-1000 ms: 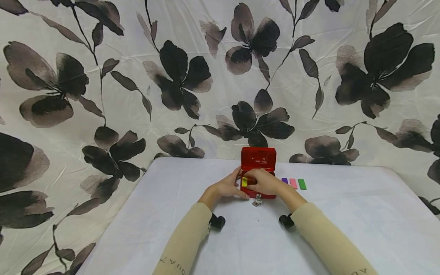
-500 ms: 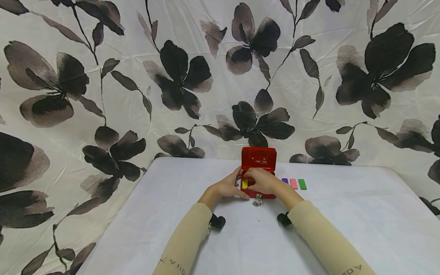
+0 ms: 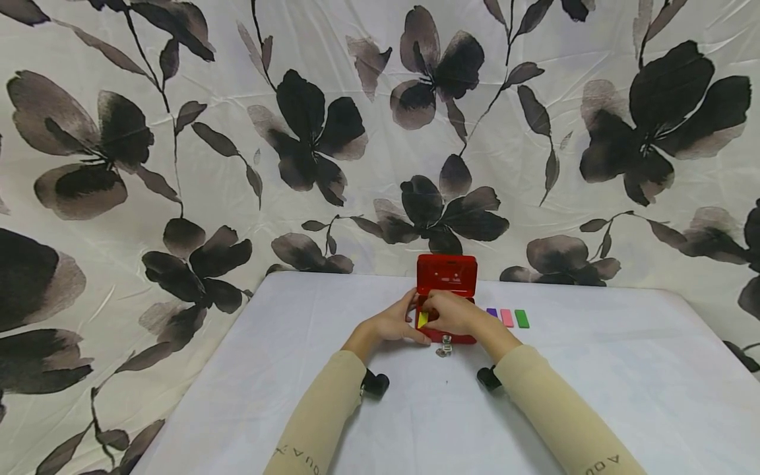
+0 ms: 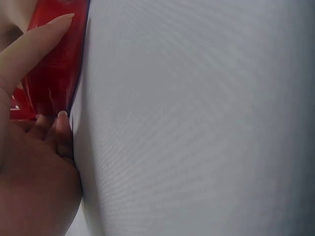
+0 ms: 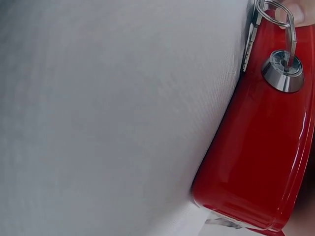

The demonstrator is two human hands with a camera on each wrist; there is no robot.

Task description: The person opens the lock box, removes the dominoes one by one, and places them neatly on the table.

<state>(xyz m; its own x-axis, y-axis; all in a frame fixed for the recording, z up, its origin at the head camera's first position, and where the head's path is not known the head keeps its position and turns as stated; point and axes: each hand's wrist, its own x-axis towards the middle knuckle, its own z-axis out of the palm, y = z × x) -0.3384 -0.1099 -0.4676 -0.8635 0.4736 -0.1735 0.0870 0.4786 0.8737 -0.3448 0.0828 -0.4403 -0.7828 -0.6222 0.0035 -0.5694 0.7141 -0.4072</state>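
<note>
A small red metal cash box stands on the table with its lid raised at the back. My left hand holds the box at its left end, the thumb lying along the front wall and the other fingers round the end and back. My right hand reaches over the rim into the box, its curled fingers pinching a yellow flat strip near the left end. The strip stands tilted, partly covered by the fingers. A key on a ring sits in the round front lock.
Right of the box, a purple strip, a pink strip and a green strip lie in a row on the white-covered table. A floral cloth hangs behind the table's back edge.
The yellow strip has tilted and sunk slightly lower in the box, with the right fingers moving with it. My right forearm has shifted a little left. The left hand stays put.
</note>
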